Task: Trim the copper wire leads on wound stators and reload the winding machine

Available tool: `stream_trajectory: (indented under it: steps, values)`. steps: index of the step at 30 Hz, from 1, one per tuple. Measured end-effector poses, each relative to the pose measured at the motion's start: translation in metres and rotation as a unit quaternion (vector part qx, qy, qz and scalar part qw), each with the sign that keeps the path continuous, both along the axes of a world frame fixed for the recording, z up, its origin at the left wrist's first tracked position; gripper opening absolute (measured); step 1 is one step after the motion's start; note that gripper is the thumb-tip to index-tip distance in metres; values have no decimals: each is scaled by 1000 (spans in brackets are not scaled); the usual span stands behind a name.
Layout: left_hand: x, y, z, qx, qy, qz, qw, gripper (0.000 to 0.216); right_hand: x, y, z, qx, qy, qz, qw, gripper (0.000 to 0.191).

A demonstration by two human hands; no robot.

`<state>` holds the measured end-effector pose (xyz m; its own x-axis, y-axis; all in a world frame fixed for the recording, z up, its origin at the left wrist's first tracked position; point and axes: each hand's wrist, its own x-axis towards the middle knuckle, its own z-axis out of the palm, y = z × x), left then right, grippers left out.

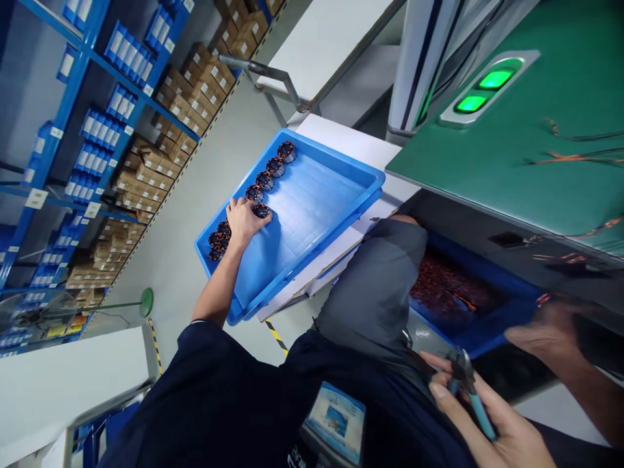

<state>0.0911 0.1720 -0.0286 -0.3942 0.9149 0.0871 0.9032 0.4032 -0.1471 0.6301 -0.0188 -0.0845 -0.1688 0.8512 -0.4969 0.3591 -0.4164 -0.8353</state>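
My left hand [244,223] is closed round a motor stator [262,210] with copper windings, inside a blue plastic tray [312,257]. Several more stators stand in a row [270,172] along the tray's far side, and others are bunched in its left corner [219,240]. Low on the right, my right hand [507,422] grips cutting pliers [478,403] with light blue handles; their jaws are somewhat blurred.
A green worktop [550,84] carries two lit green switches [482,91] and loose wires. Under it, a blue bin [507,305] holds copper-coloured scraps. A co-worker's blurred hand [546,331] is near that bin. Shelving with boxes [136,162] lines the left.
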Motion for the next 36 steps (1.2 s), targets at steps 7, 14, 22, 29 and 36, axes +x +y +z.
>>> stream_trajectory:
  steps: [7, 14, 22, 29, 36]
  values:
    - [-8, 4, 8, 5, 29, 57, 998, 62, -9, 5, 0, 10, 23, -1, 1000, 45]
    - [64, 10, 39, 100, -87, -134, 982, 71, -20, -2, 17, 18, 61, 6, 998, 38]
    - [316, 47, 81, 127, -279, -487, 818, 57, -14, -12, 32, 35, 82, -6, 996, 44]
    - [416, 70, 55, 80, -301, -504, 806, 46, 0, -46, 17, 83, 89, -84, 989, 26]
    - [377, 13, 59, 137, -477, -458, 737, 25, 10, -54, -3, 182, 88, -149, 968, 30]
